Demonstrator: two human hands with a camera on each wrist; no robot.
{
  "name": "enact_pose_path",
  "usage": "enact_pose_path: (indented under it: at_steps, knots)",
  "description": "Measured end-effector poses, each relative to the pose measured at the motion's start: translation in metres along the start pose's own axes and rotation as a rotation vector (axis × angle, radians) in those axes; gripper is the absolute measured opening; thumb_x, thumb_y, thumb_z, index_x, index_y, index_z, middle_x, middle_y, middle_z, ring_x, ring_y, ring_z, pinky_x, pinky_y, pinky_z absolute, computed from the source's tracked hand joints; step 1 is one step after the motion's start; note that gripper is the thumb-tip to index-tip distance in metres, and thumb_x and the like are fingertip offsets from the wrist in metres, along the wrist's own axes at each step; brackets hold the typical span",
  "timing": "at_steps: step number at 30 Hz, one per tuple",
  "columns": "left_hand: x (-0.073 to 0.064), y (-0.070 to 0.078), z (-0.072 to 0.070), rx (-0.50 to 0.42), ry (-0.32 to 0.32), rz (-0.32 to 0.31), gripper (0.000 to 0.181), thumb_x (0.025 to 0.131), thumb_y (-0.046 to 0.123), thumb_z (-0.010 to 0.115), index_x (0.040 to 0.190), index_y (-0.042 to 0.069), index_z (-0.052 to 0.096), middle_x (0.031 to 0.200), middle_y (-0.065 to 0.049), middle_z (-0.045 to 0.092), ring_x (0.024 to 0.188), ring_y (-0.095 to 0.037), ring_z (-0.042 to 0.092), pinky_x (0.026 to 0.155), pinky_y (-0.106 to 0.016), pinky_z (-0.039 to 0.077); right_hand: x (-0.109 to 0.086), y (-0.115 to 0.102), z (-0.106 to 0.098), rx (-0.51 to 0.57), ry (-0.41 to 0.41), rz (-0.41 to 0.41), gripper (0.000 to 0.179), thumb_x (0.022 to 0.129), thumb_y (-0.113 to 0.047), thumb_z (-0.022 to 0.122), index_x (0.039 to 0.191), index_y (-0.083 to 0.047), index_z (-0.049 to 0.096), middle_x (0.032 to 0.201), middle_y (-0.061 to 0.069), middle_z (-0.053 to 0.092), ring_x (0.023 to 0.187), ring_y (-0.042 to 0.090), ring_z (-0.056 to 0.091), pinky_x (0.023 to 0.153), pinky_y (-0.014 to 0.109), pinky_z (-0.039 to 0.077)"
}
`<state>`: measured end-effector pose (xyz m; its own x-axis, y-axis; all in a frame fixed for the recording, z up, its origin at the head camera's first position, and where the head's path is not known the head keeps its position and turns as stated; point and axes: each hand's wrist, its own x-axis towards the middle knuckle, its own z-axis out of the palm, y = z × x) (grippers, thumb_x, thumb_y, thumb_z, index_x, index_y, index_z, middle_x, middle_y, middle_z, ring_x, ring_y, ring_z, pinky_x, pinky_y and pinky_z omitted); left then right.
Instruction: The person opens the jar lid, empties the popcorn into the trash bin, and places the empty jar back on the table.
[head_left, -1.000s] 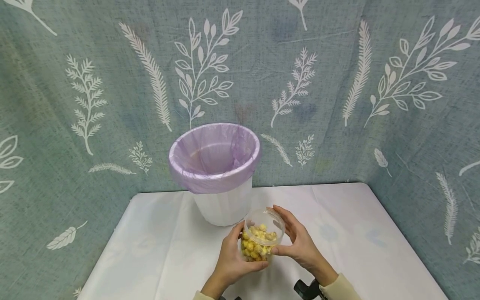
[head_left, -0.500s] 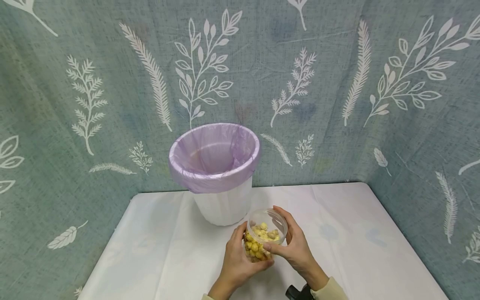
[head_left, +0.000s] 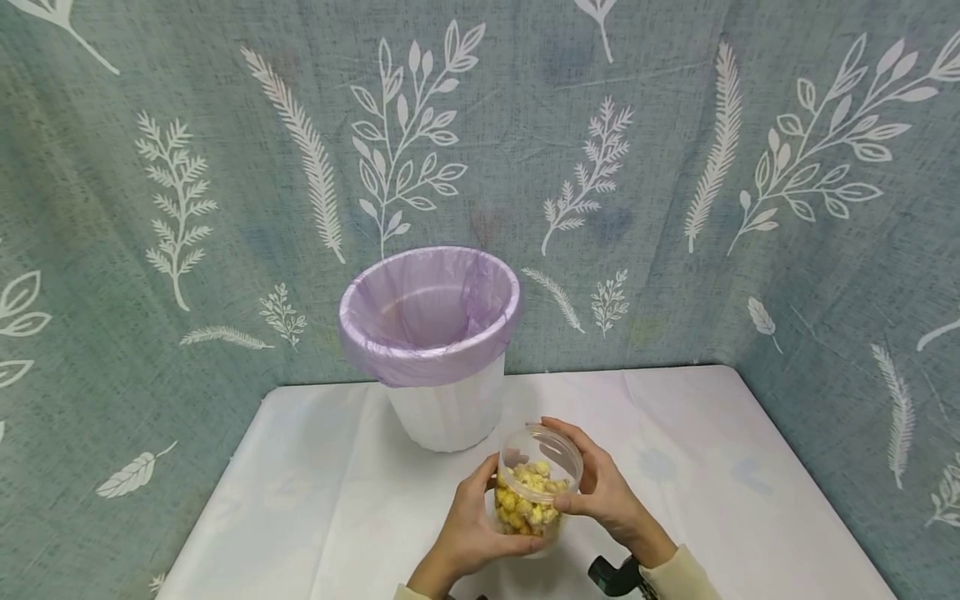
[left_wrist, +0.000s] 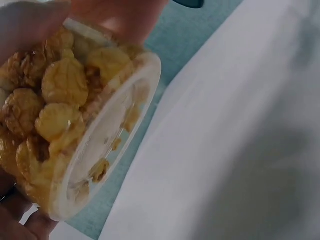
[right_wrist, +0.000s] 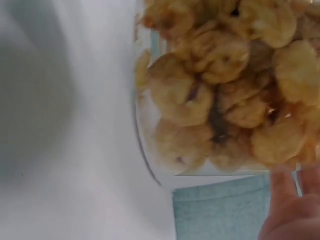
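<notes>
Together, left hand [head_left: 474,529], lower, and right hand [head_left: 603,493], higher, grip a clear jar [head_left: 529,498].

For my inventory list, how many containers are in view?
2: a clear plastic jar between left hand and right hand; a purple-lined wastebasket behind on the table, its inside bottom hidden.

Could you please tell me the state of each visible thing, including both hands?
Clear jar: raised, partly filled, no lid visible
Popcorn: heaped inside, below the rim
Left hand: grips the jar low
Right hand: grips it near the rim
Bin: upright, lined
Purple liner: folded over the bin's rim
White tablecloth: spread, lightly creased
Leafy backdrop: hanging
</notes>
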<state>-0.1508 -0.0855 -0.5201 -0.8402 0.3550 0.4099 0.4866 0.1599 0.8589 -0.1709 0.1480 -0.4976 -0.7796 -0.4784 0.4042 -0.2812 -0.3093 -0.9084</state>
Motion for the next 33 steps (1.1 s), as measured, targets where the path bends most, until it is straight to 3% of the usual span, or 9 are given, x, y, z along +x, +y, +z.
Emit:
enact_pose_path:
  at_steps: [4, 9, 12, 14, 17, 20, 23, 29, 33]
  knots:
    - [0.000, 0.001, 0.000, -0.001, 0.015, -0.028, 0.094, 0.068, 0.032, 0.100, 0.148, 0.014, 0.053, 0.137, 0.002, 0.067, 0.118, -0.019, 0.065, 0.100, -0.041, 0.052, -0.002, 0.003, 0.002, 0.017, 0.043, -0.017, 0.083, 0.096, -0.027, 0.080, 0.162, -0.003, 0.034, 0.161, 0.019, 0.043, 0.144, 0.032, 0.046, 0.115, 0.036, 0.042]
    - [0.001, 0.004, 0.005, 0.049, 0.149, -0.121, 0.095, 0.063, 0.037, 0.102, 0.144, 0.020, 0.055, 0.135, 0.008, 0.066, 0.119, -0.017, 0.063, 0.101, -0.044, 0.049, -0.003, 0.008, 0.010, -0.127, 0.180, -0.055, 0.082, 0.097, -0.032, 0.078, 0.159, 0.003, 0.036, 0.158, 0.025, 0.046, 0.145, 0.021, 0.048, 0.117, 0.024, 0.036]
    - [0.002, 0.004, 0.010, 0.078, 0.225, -0.160, 0.100, 0.061, 0.038, 0.103, 0.145, 0.015, 0.054, 0.137, 0.005, 0.064, 0.120, -0.016, 0.060, 0.101, -0.043, 0.049, -0.001, 0.010, 0.018, -0.217, 0.242, -0.053, 0.081, 0.097, -0.030, 0.079, 0.159, 0.003, 0.038, 0.156, 0.025, 0.048, 0.145, 0.019, 0.047, 0.117, 0.021, 0.033]
    - [0.002, 0.004, 0.012, 0.099, 0.259, -0.157, 0.103, 0.060, 0.038, 0.103, 0.146, 0.012, 0.053, 0.138, 0.001, 0.064, 0.119, -0.017, 0.059, 0.099, -0.042, 0.049, 0.000, 0.009, 0.023, -0.241, 0.270, -0.031, 0.084, 0.094, -0.026, 0.083, 0.160, -0.001, 0.038, 0.157, 0.022, 0.048, 0.146, 0.021, 0.046, 0.120, 0.027, 0.032]
    - [0.002, 0.004, 0.016, 0.129, 0.287, -0.135, 0.107, 0.060, 0.038, 0.103, 0.147, 0.006, 0.050, 0.137, -0.003, 0.062, 0.116, -0.018, 0.057, 0.097, -0.042, 0.050, 0.003, 0.009, 0.029, -0.241, 0.300, 0.000, 0.093, 0.088, -0.020, 0.088, 0.162, -0.005, 0.034, 0.158, 0.018, 0.047, 0.147, 0.036, 0.043, 0.123, 0.049, 0.028]
    - [0.003, 0.004, 0.018, 0.149, 0.297, -0.121, 0.105, 0.059, 0.036, 0.103, 0.146, 0.008, 0.051, 0.134, -0.001, 0.061, 0.115, -0.019, 0.057, 0.096, -0.042, 0.051, 0.006, 0.009, 0.035, -0.243, 0.343, 0.030, 0.100, 0.083, -0.013, 0.091, 0.163, -0.008, 0.031, 0.158, 0.016, 0.046, 0.143, 0.044, 0.042, 0.117, 0.067, 0.024]
    - [0.003, 0.004, 0.019, 0.155, 0.292, -0.115, 0.104, 0.058, 0.034, 0.103, 0.145, 0.010, 0.051, 0.133, 0.000, 0.060, 0.115, -0.018, 0.057, 0.097, -0.042, 0.052, 0.008, 0.009, 0.039, -0.256, 0.380, 0.047, 0.098, 0.081, -0.008, 0.090, 0.161, -0.008, 0.033, 0.157, 0.014, 0.047, 0.140, 0.045, 0.044, 0.114, 0.071, 0.026]
    - [0.005, 0.005, 0.015, 0.176, 0.264, -0.114, 0.106, 0.060, 0.038, 0.102, 0.146, 0.007, 0.050, 0.132, 0.001, 0.060, 0.114, -0.018, 0.058, 0.096, -0.041, 0.053, 0.010, 0.005, 0.038, -0.270, 0.385, 0.042, 0.091, 0.081, -0.003, 0.087, 0.157, -0.008, 0.037, 0.154, 0.015, 0.049, 0.137, 0.041, 0.047, 0.113, 0.066, 0.030]
    - [0.006, 0.005, 0.011, 0.143, 0.217, -0.124, 0.102, 0.061, 0.035, 0.101, 0.147, 0.013, 0.051, 0.134, 0.003, 0.061, 0.113, -0.017, 0.057, 0.096, -0.040, 0.052, 0.010, 0.004, 0.034, -0.256, 0.332, 0.032, 0.090, 0.083, -0.003, 0.086, 0.158, -0.008, 0.036, 0.154, 0.020, 0.047, 0.136, 0.032, 0.049, 0.114, 0.051, 0.039]
